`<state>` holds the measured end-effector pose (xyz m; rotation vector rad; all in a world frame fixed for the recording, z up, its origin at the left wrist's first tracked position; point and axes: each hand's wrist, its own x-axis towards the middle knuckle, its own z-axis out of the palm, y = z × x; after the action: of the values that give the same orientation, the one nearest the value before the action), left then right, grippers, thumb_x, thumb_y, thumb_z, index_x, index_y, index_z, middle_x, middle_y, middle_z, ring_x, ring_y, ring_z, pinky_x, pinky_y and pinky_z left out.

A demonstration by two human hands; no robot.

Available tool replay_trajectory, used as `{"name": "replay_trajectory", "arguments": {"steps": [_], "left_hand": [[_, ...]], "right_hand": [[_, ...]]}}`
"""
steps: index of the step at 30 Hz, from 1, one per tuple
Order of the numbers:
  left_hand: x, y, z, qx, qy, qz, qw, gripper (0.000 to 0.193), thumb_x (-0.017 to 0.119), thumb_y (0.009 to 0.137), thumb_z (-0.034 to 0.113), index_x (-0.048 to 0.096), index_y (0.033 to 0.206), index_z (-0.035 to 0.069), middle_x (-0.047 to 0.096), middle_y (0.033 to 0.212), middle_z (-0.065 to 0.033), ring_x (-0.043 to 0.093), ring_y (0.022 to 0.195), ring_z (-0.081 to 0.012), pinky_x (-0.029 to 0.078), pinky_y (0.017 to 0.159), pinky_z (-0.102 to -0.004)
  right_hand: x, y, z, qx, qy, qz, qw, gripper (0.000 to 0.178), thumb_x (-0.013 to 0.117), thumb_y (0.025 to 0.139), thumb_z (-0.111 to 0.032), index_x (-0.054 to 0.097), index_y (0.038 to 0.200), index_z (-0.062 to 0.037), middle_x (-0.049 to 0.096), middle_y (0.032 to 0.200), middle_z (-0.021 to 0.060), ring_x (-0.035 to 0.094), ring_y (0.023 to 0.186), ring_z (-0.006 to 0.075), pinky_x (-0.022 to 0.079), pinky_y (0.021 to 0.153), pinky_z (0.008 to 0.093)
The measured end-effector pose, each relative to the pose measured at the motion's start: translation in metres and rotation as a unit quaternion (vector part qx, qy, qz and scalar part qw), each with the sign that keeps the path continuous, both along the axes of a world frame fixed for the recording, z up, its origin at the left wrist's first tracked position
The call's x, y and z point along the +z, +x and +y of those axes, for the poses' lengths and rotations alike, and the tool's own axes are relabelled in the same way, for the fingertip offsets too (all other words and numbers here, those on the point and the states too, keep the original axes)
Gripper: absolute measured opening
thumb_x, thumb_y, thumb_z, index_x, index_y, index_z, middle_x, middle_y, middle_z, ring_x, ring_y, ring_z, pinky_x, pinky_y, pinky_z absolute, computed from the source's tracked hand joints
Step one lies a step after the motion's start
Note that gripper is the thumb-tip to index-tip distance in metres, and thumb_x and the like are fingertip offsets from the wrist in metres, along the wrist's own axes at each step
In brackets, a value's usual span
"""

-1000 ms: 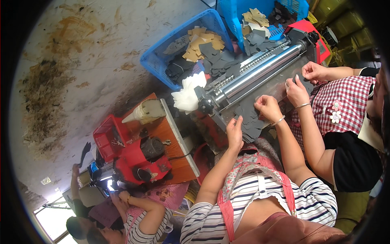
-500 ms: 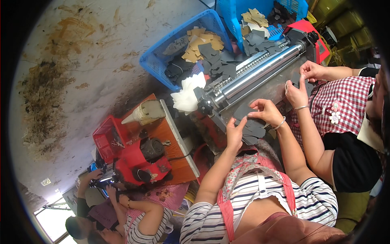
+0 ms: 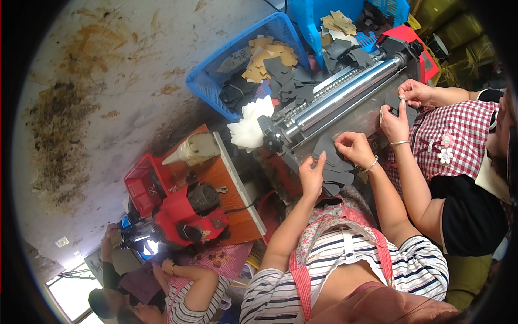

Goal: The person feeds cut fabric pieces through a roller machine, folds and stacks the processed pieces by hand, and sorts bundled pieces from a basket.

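Thin, flat dark grey cut-outs lie in an overlapping pile between my lap and the front of a machine with a shiny metal roller. My right hand pinches the edge of one dark grey piece between thumb and fingertips. My left hand is at the near left edge of that piece, fingers curled and closed on it; its fingertips are partly hidden. Both hands are just in front of the machine's flat metal ledge.
A blue basket of grey and tan pieces stands behind the machine, a second blue basket beside it. A co-worker's hands handle grey pieces at right. A red machine sits on a board at left; other people work beyond it.
My hands have moved apart; their fingertips were close together over the pieces. The grey piece now shows more fully between them. At far left, another person's hand has shifted.
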<state>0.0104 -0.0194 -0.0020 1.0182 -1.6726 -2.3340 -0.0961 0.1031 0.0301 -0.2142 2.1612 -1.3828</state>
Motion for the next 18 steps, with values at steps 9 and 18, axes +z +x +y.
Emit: {"name": "replay_trajectory", "arguments": {"steps": [9, 18], "left_hand": [[0.003, -0.002, 0.003, 0.049, 0.065, -0.023, 0.996, 0.020, 0.063, 0.084, 0.019, 0.064, 0.081, -0.001, 0.060, 0.076, -0.0004, 0.050, 0.069, -0.0054, 0.042, 0.064, -0.0208], [0.017, -0.010, 0.015, 0.055, 0.184, 0.019, 0.981, 0.026, 0.063, 0.083, 0.012, 0.055, 0.105, 0.000, 0.059, 0.094, -0.0030, 0.055, 0.081, -0.0092, 0.045, 0.073, -0.0246]], "right_hand": [[-0.019, -0.019, -0.009, -0.191, -0.014, -0.110, 0.975, 0.021, 0.066, 0.077, -0.020, 0.062, 0.074, 0.0004, 0.063, 0.063, 0.0082, 0.059, 0.052, 0.0113, 0.045, 0.046, 0.0242], [-0.008, 0.008, -0.019, -0.047, 0.083, 0.174, 0.980, 0.014, 0.067, 0.072, -0.008, 0.061, 0.082, 0.0004, 0.062, 0.072, 0.0154, 0.061, 0.064, 0.0267, 0.048, 0.060, 0.0307]]}}
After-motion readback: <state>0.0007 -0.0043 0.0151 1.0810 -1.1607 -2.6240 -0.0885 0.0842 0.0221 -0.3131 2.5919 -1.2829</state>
